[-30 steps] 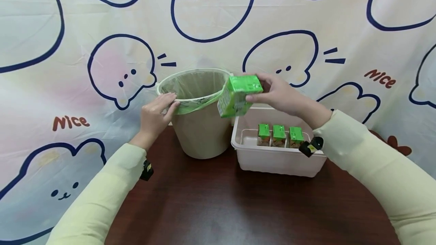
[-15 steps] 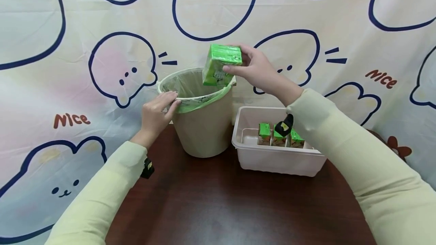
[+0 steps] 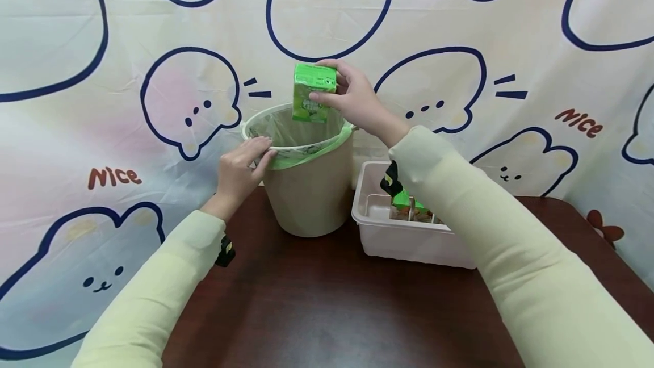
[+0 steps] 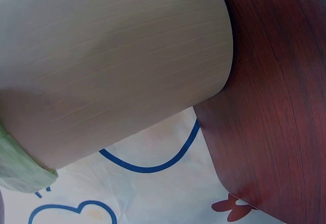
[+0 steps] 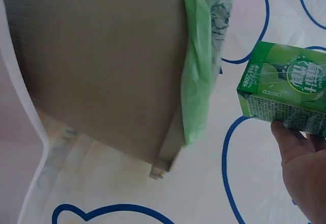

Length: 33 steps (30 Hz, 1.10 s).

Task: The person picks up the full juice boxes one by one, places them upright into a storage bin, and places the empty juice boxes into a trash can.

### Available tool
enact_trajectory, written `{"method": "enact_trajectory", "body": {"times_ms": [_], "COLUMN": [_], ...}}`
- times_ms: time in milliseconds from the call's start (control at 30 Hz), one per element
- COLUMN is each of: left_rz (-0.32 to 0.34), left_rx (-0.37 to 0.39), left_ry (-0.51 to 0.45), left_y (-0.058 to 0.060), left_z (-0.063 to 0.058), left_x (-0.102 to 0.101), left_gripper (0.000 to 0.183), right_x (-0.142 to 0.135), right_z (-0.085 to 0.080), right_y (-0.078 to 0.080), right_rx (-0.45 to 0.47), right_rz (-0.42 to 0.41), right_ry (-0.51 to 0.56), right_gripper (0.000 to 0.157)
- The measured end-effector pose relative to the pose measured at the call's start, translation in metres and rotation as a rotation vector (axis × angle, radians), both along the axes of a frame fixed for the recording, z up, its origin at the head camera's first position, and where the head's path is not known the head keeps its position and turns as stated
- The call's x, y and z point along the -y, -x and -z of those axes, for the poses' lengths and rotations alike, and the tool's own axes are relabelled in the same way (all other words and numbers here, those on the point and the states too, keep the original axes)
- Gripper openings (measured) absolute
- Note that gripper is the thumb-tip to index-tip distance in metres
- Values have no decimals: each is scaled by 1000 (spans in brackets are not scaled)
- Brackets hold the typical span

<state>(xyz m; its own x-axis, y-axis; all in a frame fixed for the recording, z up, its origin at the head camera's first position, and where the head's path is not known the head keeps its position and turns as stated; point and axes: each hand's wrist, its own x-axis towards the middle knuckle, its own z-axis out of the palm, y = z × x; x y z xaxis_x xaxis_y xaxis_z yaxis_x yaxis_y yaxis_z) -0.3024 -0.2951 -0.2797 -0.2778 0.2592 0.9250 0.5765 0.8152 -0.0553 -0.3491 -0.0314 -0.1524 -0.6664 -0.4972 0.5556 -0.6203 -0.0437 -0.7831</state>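
My right hand holds a green juice carton between thumb and fingers, upright over the mouth of a beige trash can. In the right wrist view, the carton shows white lettering, and fingers of the right hand lie along its lower side. My left hand grips the near left rim of the trash can, with the thumb on the outside. A light green bag lines the can and folds over its rim. The left wrist view shows the can's side, not the hand.
A pale plastic tub stands on the brown table, right of the trash can. Small green-topped cartons stand inside it, partly hidden by my right sleeve. A printed cloth hangs close behind.
My right hand has carried the carton up and left from beside the can to above its mouth, and the carton has turned more upright. The left hand stays on the rim.
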Motion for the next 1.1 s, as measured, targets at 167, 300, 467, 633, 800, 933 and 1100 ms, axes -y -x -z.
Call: {"method": "enact_trajectory", "body": {"times_ms": [167, 300, 467, 633, 800, 933, 1100], "left_rz": [-16, -12, 0, -3, -9, -10, -12], "left_rx": [9, 9, 0, -4, 7, 4, -2], "left_ry": [26, 24, 18, 21, 24, 16, 14], "left_y": [0, 1, 1, 1, 0, 0, 0], "left_z": [-1, -1, -2, -2, -2, -2, 0], "left_x": [-1, -3, -4, -4, -3, -2, 0], "left_gripper": [26, 26, 27, 26, 26, 27, 26], "right_x": [10, 16, 21, 25, 29, 34, 39], "right_z": [3, 7, 14, 19, 25, 28, 31], "right_y": [4, 10, 17, 19, 21, 25, 28], "right_rx": [-4, -24, -4, 36, 13, -27, -64], "right_rz": [51, 89, 144, 171, 199, 236, 270], "right_ry": [-23, -55, -123, -170, -207, -261, -324], "right_gripper": [55, 55, 59, 60, 58, 57, 57]}}
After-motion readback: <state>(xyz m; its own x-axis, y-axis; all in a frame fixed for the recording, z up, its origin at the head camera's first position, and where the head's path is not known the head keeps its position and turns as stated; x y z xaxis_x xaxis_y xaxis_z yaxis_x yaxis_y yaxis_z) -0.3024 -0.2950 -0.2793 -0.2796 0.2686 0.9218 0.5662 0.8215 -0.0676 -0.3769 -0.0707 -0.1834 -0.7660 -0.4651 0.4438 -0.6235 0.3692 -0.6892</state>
